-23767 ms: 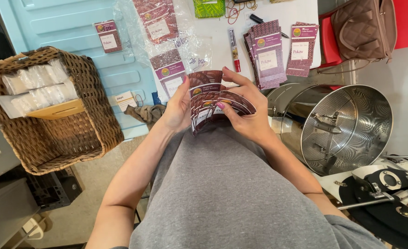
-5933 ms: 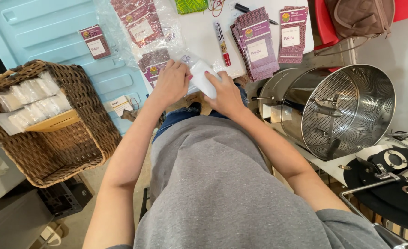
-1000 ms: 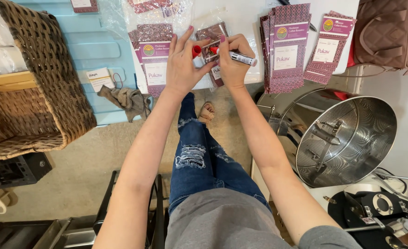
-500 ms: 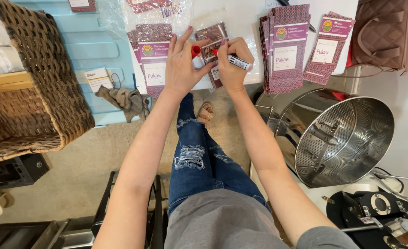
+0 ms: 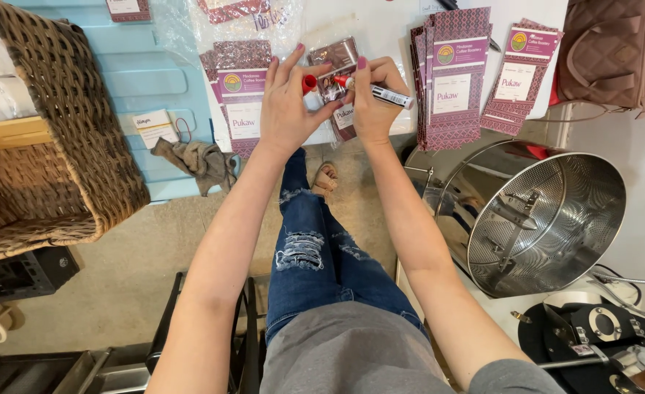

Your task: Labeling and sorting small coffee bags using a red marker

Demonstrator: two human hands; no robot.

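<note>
My left hand point(image 5: 287, 102) pinches a small red pen cap point(image 5: 309, 82) between thumb and finger, with the other fingers spread over a maroon patterned pouch point(image 5: 339, 86) lying on the white table point(image 5: 395, 29). My right hand point(image 5: 372, 95) grips a red marker point(image 5: 375, 90), its tip pointing left onto that pouch. Another pouch of the same kind point(image 5: 241, 95) lies just left of my left hand.
A stack of maroon pouches point(image 5: 450, 73) and a further pouch point(image 5: 516, 76) lie to the right. A wicker basket point(image 5: 52, 146) stands at the left, a grey rag point(image 5: 202, 162) on the blue surface. A steel drum point(image 5: 549, 219) sits lower right, a brown bag point(image 5: 607, 51) upper right.
The red cap has come off the marker and sits in my left hand; the marker tip now rests on the pouch. The view has shifted only slightly.
</note>
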